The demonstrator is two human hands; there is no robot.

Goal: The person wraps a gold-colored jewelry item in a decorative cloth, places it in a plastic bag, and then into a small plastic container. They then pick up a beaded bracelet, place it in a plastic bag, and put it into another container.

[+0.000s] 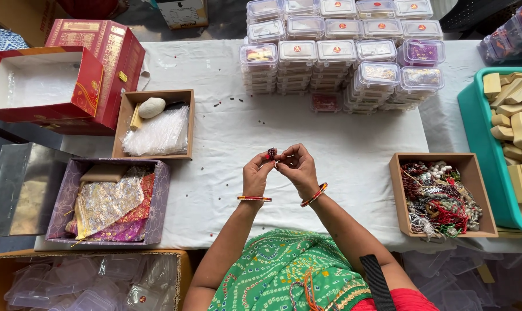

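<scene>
Above the middle of the white-clothed table point(341, 150), I see a small dark red beaded piece point(271, 153) pinched between the fingertips of both hands. My left hand point(257, 173) is closed on its lower side, and my right hand point(296, 167) is curled shut against it from the other side, the two hands touching. Each wrist carries a red and gold bangle point(314, 195).

Off to the right sits an open brown cardboard tray point(397, 196) filled with mixed beads and red thread, and beyond it a teal plastic tub point(479, 144) of pale wooden blocks. Toward the far edge stands a stack of clear lidded plastic boxes point(330, 57). On the left lie a shallow wooden tray point(157, 95) holding a pale stone and plastic bags, a purple box point(157, 196) of shiny fabric pouches, and an open red gift box point(88, 86).
</scene>
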